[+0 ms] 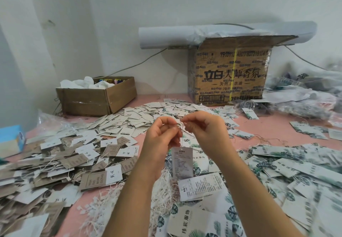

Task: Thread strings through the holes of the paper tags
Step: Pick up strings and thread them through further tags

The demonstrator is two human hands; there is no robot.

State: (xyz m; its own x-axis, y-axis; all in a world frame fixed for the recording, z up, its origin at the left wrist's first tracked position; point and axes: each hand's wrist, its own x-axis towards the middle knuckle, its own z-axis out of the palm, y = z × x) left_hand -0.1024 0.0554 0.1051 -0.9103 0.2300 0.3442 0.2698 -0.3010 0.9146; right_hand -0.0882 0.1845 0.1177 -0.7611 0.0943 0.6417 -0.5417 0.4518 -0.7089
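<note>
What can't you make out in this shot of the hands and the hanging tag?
Head view only.
The string pinched by the left hand and right hand: too thin and blurred to tell how it is looped above the hanging tag.
That tag's print: too small to read.
Large cardboard box: contents hidden by its own walls and flap.
Blue box: cut off by the left edge.
</note>
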